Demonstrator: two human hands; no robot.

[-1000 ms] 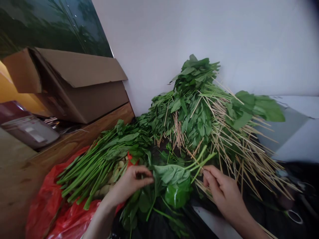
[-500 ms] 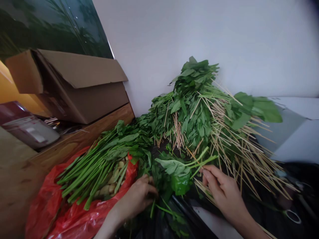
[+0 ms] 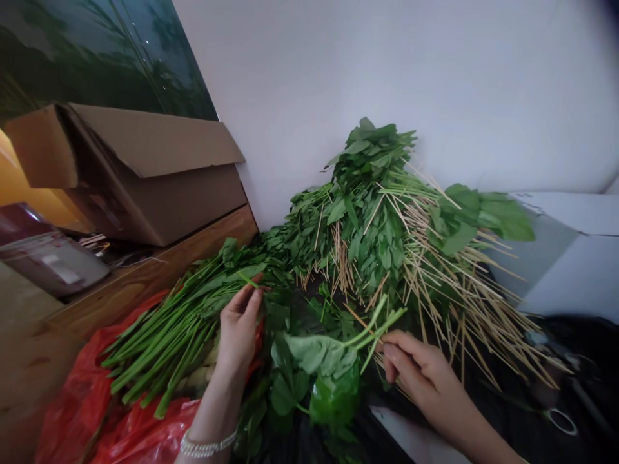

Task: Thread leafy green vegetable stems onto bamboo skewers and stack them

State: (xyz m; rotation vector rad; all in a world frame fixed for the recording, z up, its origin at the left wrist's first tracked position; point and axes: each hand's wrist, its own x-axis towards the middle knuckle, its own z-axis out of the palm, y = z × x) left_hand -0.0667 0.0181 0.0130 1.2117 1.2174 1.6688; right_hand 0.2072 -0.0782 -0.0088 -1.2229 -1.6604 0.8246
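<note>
My right hand point(image 3: 418, 364) pinches a thin wooden skewer point(image 3: 358, 317) that passes across green stems; their leaves point(image 3: 333, 386) hang to the left of the fingers. A short green stem point(image 3: 247, 280) is between the fingertips of my left hand point(image 3: 242, 319), which is over the edge of a bundle of long-stemmed greens point(image 3: 178, 335). That bundle lies on a red plastic bag point(image 3: 77, 393). Behind my hands, a tall heap of leafy greens point(image 3: 372, 225) on many skewers point(image 3: 474, 290) rests against the wall.
On the left, an open cardboard box point(image 3: 159, 167) and a container point(image 3: 53, 258) stand on a wooden surface point(image 3: 203, 241). Black plastic point(image 3: 570, 335) spreads at the right, in front of a white and grey box point(image 3: 575, 251). A ring-shaped handle point(image 3: 563, 422) shows at the lower right.
My left hand has risen up and to the left from the loose leaves, now with a short stem in its fingers. My right hand has shifted slightly left and down with the skewered greens.
</note>
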